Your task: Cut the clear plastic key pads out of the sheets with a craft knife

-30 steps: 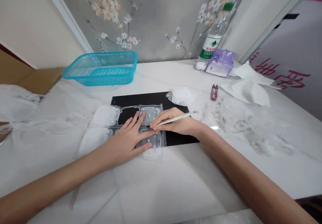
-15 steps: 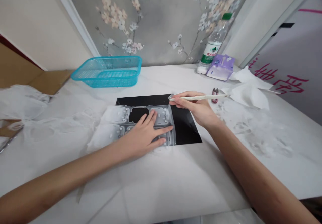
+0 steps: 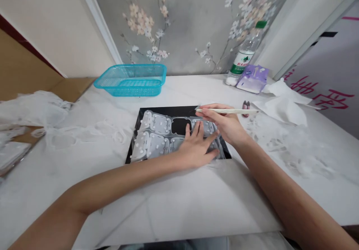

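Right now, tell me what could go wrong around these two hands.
The slender tool in the right hand points close to the spread left hand; a slip might poke a finger. The translucent sheet could slide on the black board if the left hand eases off. The tool's rear end overlaps the snips in view, so it might knock them, though depth is unclear.

grey floral wall (image 3: 187,25), white tabletop (image 3: 193,201)

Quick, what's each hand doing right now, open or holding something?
Left hand: open, fingers spread, flat on the translucent plastic sheet.
Right hand: closed, grip holding a slim pale tool.
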### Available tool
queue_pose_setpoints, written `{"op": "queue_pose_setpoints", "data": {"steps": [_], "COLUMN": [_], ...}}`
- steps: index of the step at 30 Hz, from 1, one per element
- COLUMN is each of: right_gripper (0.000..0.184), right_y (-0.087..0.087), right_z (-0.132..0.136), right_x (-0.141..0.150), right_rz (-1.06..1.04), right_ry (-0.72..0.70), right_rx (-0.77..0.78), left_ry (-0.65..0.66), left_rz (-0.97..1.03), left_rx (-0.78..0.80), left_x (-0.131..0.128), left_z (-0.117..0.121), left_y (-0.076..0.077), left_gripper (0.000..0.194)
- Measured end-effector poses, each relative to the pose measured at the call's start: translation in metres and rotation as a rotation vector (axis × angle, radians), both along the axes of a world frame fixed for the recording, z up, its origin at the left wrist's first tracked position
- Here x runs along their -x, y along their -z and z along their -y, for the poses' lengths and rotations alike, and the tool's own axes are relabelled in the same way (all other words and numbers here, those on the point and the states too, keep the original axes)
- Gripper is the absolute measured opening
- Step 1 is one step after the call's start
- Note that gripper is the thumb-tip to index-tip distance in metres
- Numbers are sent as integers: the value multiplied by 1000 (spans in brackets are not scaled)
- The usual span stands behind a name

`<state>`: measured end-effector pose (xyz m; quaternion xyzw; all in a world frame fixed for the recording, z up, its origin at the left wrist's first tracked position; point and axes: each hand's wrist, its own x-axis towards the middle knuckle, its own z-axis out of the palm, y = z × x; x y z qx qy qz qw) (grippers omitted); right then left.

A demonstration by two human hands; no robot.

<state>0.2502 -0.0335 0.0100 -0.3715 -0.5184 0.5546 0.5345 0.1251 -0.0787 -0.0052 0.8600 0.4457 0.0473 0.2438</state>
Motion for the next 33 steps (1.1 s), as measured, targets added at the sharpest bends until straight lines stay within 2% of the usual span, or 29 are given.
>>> {"op": "queue_pose_setpoints", "data": {"steps": [4,7,9,11,12,13,15,16,18,20,22,26,28,31,33], "right_gripper": [18,17,17,15,14,14,14,16,19,22,23,20,18,15,13], "right_y": [-6,-7,-5,-2,-1,0,0,0,-2,-2,1,14,19,22,20], "right_z": [0,-2,-5,-7,-8,-8,-6,-4,1,8,15,25,26,27,26], "right_x": [-5,-10,-13,-14,-15,-14,-11,-9,-1,10,23,42,45,45,46], "right_rz": [3,2,-17,-40,-48,-51,-25,9,92,153,141,23,31,87,122], "right_ry": [5,45,72,65,51,36,18,15,-4,-61,-131,-183,-208,-244,-260], "right_rx": [-16,-11,-5,-5,-8,-11,-15,-18,-23,-11,32,132,144,135,123], "left_ry": [-36,-17,9,62,87,100,24,4,14,-9,-58,-304,-255,-55,29], "left_rz": [65,95,95,82,54,-37,-205,-263,-334,-331,-268,-116,-163,-251,-257], "left_rx": [37,63,74,57,23,-115,-287,-304,-228,-208,-195,-235,-281,-326,-344], "left_x": [-22,-21,-4,28,48,70,113,131,159,171,173,173,176,179,179], "left_z": [-11,-14,-10,-2,2,5,11,13,20,27,31,30,29,31,32], "left_y": [-2,-13,-24,-34,-37,-38,-36,-32,-22,-12,-6,-4,-4,-2,-1], "left_gripper": [56,47,47,44,41,40,43,46,51,51,51,51,52,53,53]}}
